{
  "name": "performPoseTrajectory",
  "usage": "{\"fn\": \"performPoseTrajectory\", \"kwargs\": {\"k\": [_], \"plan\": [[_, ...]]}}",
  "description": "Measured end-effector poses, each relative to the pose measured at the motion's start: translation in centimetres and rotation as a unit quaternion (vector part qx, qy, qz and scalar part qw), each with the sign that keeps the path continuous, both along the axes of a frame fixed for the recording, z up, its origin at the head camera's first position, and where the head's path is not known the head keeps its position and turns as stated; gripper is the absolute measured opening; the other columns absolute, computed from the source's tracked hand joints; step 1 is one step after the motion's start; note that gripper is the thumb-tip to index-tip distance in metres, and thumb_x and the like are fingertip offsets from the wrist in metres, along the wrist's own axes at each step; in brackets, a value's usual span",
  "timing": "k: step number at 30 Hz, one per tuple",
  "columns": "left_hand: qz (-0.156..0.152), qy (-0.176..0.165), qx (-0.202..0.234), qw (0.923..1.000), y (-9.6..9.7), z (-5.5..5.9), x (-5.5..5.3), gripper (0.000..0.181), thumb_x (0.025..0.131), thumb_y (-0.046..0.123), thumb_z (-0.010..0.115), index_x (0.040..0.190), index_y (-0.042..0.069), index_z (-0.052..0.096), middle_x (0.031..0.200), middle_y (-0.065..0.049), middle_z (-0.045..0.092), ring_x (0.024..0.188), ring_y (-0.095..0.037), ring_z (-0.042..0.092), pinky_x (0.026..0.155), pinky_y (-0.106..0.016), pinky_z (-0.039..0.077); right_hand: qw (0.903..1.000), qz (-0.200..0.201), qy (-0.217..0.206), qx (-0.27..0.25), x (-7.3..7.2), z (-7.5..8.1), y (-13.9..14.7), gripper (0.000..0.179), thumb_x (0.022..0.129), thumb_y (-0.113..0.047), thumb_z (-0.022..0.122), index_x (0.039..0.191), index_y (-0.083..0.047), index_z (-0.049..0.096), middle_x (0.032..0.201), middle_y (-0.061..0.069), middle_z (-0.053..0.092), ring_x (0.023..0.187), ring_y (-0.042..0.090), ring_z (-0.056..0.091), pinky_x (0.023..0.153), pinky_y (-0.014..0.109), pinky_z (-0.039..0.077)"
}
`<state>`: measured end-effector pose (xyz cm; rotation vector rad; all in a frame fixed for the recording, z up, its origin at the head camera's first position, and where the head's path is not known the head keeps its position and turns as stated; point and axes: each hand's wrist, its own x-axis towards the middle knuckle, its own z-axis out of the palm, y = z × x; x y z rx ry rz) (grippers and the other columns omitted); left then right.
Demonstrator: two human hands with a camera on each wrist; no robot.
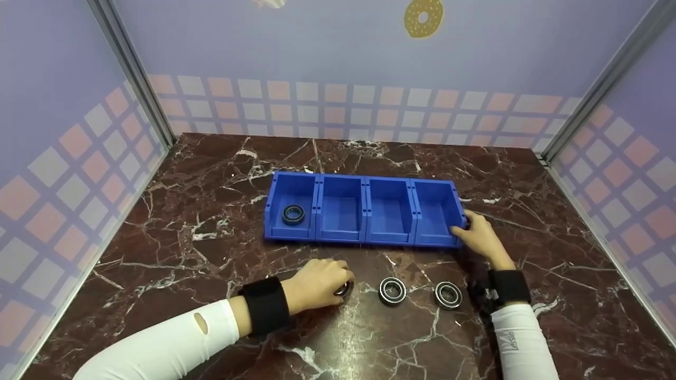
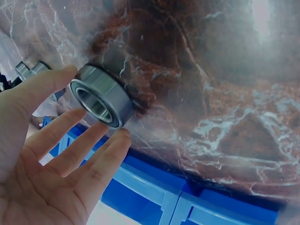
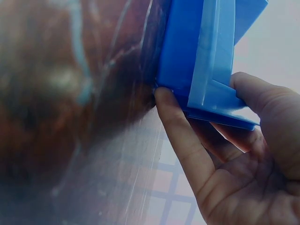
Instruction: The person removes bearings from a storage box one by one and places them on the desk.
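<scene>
My left hand (image 1: 318,284) is low over the table, its thumb and fingertips around the rim of a metal ball bearing (image 2: 110,93). In the left wrist view this bearing stands tilted between thumb and fingers, close to the marble surface. My right hand (image 1: 483,238) grips the right end of a row of blue bins (image 1: 340,237), with the thumb over the side wall and the fingers along the outside. A bearing (image 1: 392,291) and another bearing (image 1: 448,295) lie flat on the table in front of the bins. One more bearing (image 1: 293,215) rests inside the leftmost bin.
The dark red marble table (image 1: 211,274) carries everything. Patterned panels stand along its back and both sides, with a grey metal post (image 1: 132,68) at the back left corner and another post (image 1: 591,84) at the back right.
</scene>
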<state>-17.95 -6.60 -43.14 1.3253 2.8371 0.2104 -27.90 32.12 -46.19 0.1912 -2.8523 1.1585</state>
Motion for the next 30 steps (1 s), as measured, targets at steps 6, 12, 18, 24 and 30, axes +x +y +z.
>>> {"fn": "performPoseTrajectory", "kwargs": {"k": [6, 12, 18, 24, 30], "plan": [[-0.004, 0.010, 0.012, 0.9999, -0.3, 0.7, 0.0, 0.027, 0.077, 0.014, 0.086, 0.102, 0.009, 0.078, 0.092, -0.005, 0.070, 0.078, -0.024, 0.068, 0.066, -0.037, 0.058, 1.0000, -0.002, -0.003, 0.001, 0.0, 0.0, 0.0, 0.048, 0.091, -0.003, 0.066, 0.135, 0.015, 0.056, 0.113, 0.032, 0.069, 0.096, 0.035, 0.066, 0.083, 0.041, 0.052], [0.010, 0.004, 0.008, 0.9999, -0.6, 1.5, 0.1, 0.032, 0.080, 0.014, 0.085, 0.109, 0.006, 0.077, 0.096, -0.007, 0.070, 0.080, -0.025, 0.068, 0.068, -0.037, 0.059, 1.0000, 0.000, -0.002, 0.000, 0.0, -0.1, 0.0, 0.046, 0.091, -0.002, 0.067, 0.132, 0.015, 0.057, 0.110, 0.030, 0.069, 0.093, 0.033, 0.066, 0.081, 0.038, 0.052], [0.019, 0.010, 0.017, 0.9996, -1.1, 2.3, 0.2, 0.033, 0.081, 0.015, 0.086, 0.111, 0.005, 0.078, 0.098, -0.008, 0.071, 0.081, -0.026, 0.069, 0.068, -0.038, 0.059, 1.0000, 0.001, 0.003, 0.003, 0.0, -0.2, 0.1, 0.048, 0.091, -0.002, 0.066, 0.134, 0.016, 0.055, 0.110, 0.032, 0.068, 0.095, 0.036, 0.065, 0.084, 0.044, 0.052], [0.035, 0.012, 0.018, 0.9991, -1.5, 2.8, 0.0, 0.037, 0.080, 0.019, 0.089, 0.112, 0.006, 0.077, 0.099, -0.008, 0.071, 0.084, -0.029, 0.069, 0.065, -0.042, 0.059, 1.0000, 0.004, 0.005, 0.004, 0.0, -0.2, 0.1, 0.049, 0.091, -0.002, 0.066, 0.134, 0.017, 0.054, 0.111, 0.034, 0.068, 0.096, 0.038, 0.065, 0.085, 0.045, 0.053], [0.051, 0.022, 0.027, 0.9981, -2.0, 3.3, -0.4, 0.042, 0.080, 0.020, 0.088, 0.117, 0.006, 0.076, 0.105, -0.011, 0.072, 0.086, -0.030, 0.070, 0.066, -0.043, 0.059, 1.0000, 0.001, 0.000, 0.005, 0.0, -0.1, 0.1, 0.048, 0.092, -0.003, 0.066, 0.134, 0.016, 0.054, 0.112, 0.033, 0.068, 0.097, 0.038, 0.066, 0.085, 0.045, 0.052]]}}
